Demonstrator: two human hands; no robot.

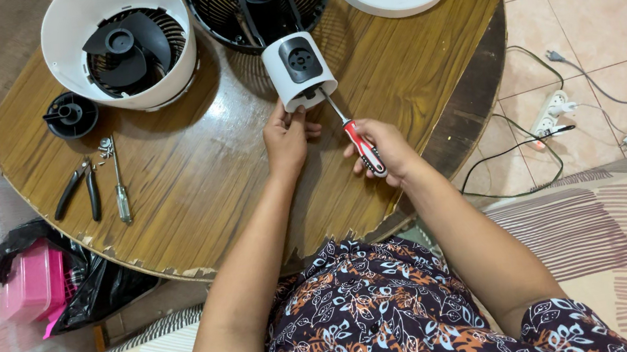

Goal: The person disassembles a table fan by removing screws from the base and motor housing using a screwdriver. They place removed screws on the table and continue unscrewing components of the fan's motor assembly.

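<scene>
My left hand [287, 135] pinches the white fan motor housing [299, 69] at its near edge; my right hand [386, 153] is clamped around the red-handled screwdriver [354, 136], tip at the housing's underside.

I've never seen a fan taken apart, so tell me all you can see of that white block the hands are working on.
The white housing is a rounded, boxy shell, plastic by its look, with a dark grey panel on its upper face carrying a round socket with small holes. It sits near the middle of the round wooden table, joined to the black wire grille behind it. The left hand steadies its near edge, and the right hand holds a red-handled screwdriver whose tip enters the open near end.
</scene>
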